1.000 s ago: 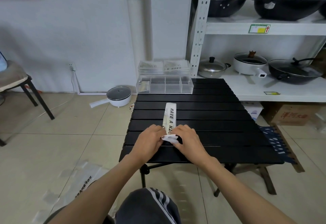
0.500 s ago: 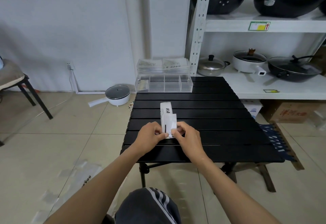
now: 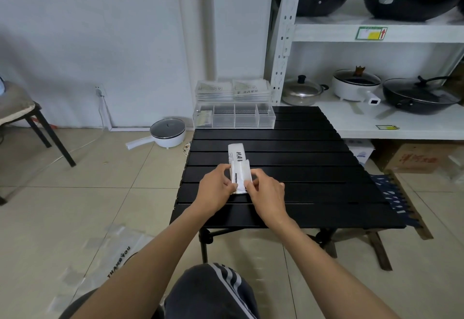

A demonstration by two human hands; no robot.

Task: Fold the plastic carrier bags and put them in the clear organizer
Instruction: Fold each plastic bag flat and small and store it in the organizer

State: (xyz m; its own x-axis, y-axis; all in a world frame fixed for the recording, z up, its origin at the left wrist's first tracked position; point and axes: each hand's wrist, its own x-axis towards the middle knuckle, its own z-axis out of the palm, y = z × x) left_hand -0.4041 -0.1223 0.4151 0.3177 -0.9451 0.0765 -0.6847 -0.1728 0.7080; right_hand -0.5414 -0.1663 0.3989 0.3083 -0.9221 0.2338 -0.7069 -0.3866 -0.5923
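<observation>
Mid-frame, the left hand (image 3: 218, 188) and right hand (image 3: 266, 191) pinch the half-rolled carrier bag (image 3: 239, 168); next, folding onward toward the clear organizer (image 3: 234, 118).

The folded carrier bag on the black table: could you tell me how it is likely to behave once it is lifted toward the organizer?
The folded carrier bag looks like thin, limp plastic, so it will probably sag. Both hands pinch its folded end, which suggests the fold may spring open if released. It seems very light, and likely slippery on the smooth table.
</observation>
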